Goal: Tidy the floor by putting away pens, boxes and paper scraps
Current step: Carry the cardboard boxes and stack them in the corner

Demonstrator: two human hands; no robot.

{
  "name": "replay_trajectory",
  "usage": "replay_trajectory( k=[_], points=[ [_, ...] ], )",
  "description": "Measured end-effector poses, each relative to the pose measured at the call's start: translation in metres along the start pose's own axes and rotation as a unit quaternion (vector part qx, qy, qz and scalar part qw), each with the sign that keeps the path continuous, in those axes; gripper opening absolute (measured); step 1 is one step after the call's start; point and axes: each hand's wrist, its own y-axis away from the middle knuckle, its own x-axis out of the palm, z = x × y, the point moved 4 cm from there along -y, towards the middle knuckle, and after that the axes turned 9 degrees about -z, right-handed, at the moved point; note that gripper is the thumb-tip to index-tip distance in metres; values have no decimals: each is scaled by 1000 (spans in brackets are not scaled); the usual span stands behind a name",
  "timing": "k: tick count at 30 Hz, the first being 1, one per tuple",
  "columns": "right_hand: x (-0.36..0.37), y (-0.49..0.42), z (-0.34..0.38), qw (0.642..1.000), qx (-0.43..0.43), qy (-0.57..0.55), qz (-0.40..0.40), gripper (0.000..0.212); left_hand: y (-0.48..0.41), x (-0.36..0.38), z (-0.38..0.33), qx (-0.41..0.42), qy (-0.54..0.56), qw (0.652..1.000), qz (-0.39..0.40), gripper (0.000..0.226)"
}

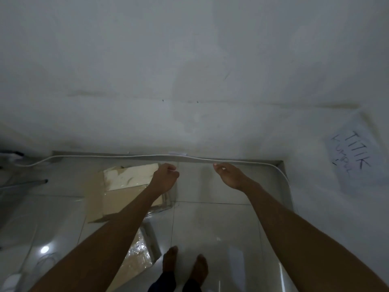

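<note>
— Where do the boxes lie?
— On the floor [210, 224], below and left of the left hand [166, 178], the nearer one. The pile runs lengthwise toward the wall [189, 60]. I count two flattened boxes [126, 175], no pens.
— And the hands?
— The right hand [229, 174] is loosely curled, empty. The left is curled; I can't tell if it's holding anything.

left forearm [117, 224] covers the near edge of the flattened cardboard box [130, 175] and part of the plastic-wrapped sheet [139, 256] on the floor [210, 224]. left hand [165, 178]: curled fingers hide the palm, so any contents are unresolved. wall note [353, 161]: lower line blurred, unreadable. dark objects [12, 154] at the floor's left edge are cut off by the frame and unidentifiable.
</note>
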Motion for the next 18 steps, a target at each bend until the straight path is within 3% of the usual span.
replay_trajectory(
  k=[5,10,13,18],
  points=[
    [24,1,13,1000,-14,16,23,59,0,-10,42,-40,2,999,-6,30],
    [50,-1,28,997,-16,50,58,69,-10,-24,82,-111,88,989,-28,25],
    [77,-4,45,994,-20,70,77,71,-10,-44,112,-170,156,971,-64,8],
    [126,-5,85,991,-35,80,98,69,-9,-76,169,-222,209,949,-78,25]
  ],
)
